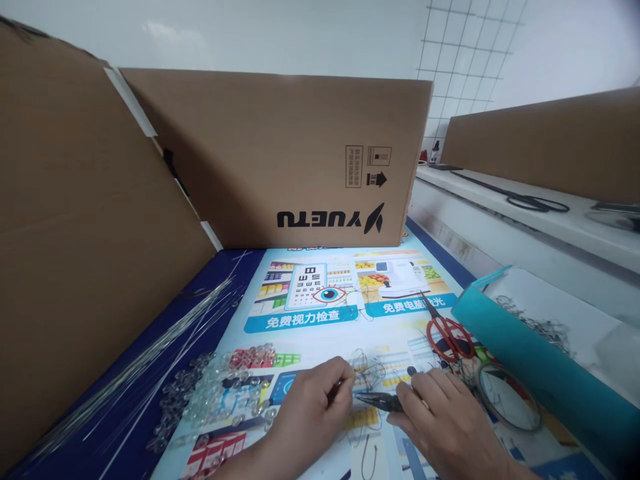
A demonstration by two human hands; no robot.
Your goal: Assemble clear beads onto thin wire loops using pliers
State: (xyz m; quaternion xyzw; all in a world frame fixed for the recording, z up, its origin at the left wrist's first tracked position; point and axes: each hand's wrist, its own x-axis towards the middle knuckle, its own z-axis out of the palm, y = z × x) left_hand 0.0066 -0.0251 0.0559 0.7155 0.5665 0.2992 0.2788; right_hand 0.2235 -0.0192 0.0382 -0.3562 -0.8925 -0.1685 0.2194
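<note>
My right hand (443,417) is wrapped around a pair of dark needle-nose pliers (381,401), whose tips point left. Close to those tips, my left hand (317,407) is closed in a pinch; anything between its fingers is hidden or too thin to make out. Just beyond both hands lies a loose tangle of thin wire pieces (367,369). A bent wire hook (369,457) rests on the printed sheet between my wrists. Many clear round beads (227,390) are spread to the left of my left hand.
Long straight wires (150,363) lie at the left. Red-handled scissors (451,339) and a coil of wire (510,399) are right of my right hand, beside a teal box (530,353) holding wire pieces (543,327). Cardboard panels (280,160) stand behind. Black scissors (520,197) rest on a ledge.
</note>
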